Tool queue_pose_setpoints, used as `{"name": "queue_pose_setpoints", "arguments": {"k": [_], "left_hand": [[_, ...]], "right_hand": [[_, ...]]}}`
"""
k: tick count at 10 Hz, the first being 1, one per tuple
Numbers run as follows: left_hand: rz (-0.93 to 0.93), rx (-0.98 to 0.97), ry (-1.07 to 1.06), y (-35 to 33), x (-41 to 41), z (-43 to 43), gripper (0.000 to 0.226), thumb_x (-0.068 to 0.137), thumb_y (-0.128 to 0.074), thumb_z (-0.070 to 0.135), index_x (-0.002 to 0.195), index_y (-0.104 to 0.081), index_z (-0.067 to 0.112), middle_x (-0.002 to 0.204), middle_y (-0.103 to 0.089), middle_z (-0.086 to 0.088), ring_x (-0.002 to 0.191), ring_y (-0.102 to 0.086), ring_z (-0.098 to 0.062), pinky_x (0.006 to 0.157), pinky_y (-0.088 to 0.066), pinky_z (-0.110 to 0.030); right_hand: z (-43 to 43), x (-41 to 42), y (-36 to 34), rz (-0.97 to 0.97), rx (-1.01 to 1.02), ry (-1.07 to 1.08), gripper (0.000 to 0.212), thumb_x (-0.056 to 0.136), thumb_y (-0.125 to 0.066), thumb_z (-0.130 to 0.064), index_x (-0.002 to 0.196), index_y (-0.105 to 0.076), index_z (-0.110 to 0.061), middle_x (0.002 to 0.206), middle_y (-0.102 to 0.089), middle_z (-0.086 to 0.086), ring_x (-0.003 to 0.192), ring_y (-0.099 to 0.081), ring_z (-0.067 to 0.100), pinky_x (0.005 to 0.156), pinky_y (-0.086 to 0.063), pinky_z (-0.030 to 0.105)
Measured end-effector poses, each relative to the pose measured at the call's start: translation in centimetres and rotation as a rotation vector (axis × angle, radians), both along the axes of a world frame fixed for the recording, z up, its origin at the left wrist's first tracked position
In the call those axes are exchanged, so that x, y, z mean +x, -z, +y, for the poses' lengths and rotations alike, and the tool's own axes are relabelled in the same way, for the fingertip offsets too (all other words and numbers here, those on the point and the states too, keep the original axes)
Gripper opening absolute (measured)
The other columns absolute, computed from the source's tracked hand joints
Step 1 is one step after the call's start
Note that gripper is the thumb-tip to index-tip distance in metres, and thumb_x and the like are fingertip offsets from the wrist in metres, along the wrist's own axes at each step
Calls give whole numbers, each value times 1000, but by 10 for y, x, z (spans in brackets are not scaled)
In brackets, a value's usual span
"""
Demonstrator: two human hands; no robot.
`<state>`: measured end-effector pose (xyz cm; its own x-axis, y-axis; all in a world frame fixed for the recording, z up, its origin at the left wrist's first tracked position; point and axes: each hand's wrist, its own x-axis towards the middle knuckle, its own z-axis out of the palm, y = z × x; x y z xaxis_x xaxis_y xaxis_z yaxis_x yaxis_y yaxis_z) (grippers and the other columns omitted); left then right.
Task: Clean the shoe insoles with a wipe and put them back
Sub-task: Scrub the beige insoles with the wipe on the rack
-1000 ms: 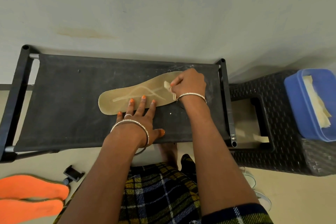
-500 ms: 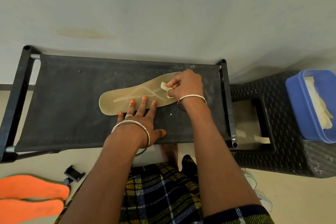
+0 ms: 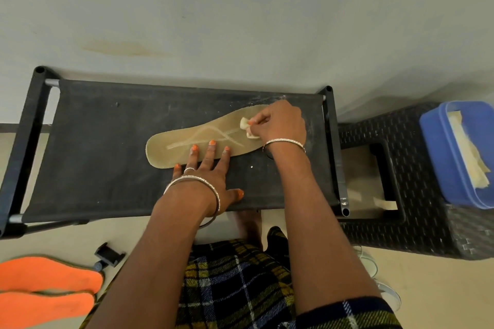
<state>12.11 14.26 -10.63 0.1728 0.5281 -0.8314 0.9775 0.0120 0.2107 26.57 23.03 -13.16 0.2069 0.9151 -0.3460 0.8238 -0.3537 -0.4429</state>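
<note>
No text, label or number can be read anywhere.

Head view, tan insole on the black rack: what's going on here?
A person is cleaning a flat tan shoe insole lying on a black fabric-topped rack. The right hand pinches a small crumpled pale wipe against its wide end; the left hand presses its near edge with straight fingers. Two orange insoles lie on the floor at lower left, and a blue plastic tub of pale sheets sits on a dark woven stool.
</note>
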Motion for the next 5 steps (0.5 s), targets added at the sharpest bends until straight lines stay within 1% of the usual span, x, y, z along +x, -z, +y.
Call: {"name": "queue_pose_setpoints", "arguments": {"k": [1,2,3,4,5], "left_hand": [[0,2,3,0,-1,0,90,98,-40,61,152,26,33,157,36,2,146,28,-31,121,0,-56],[-2,2,1,1,-1,-1,90,97,-40,61,151,26,33,157,36,2,146,28,-31,121,0,-56],[-2,9,2,1,-1,0,90,97,-40,62,152,26,33,157,36,2,146,28,-31,122,0,-55],[-2,6,0,1,0,0,90,97,-40,61,152,25,33,157,36,2,146,28,-31,121,0,-55],[-3,6,2,-1,0,0,89,98,-40,61,152,26,33,157,36,2,147,27,-31,121,0,-55]], "right_hand": [[-2,0,3,18,129,62,12,75,-82,-24,76,-75,-33,89,-73,-6,84,-69,18,71,-54,28],[3,0,-1,-46,5,19,17,73,-82,-23,88,-76,-29,100,-70,-5,90,-67,17,74,-51,26],[5,0,-2,-108,-236,-41,45,57,-88,-26,100,-75,-21,104,-70,3,97,-68,24,85,-57,35],[4,-1,0,-68,-180,-16,37,55,-89,-26,91,-77,-23,99,-72,2,94,-68,22,85,-57,33],[1,0,3,1,74,39,13,71,-83,-18,77,-77,-27,89,-74,-2,88,-69,20,83,-56,32]]}}
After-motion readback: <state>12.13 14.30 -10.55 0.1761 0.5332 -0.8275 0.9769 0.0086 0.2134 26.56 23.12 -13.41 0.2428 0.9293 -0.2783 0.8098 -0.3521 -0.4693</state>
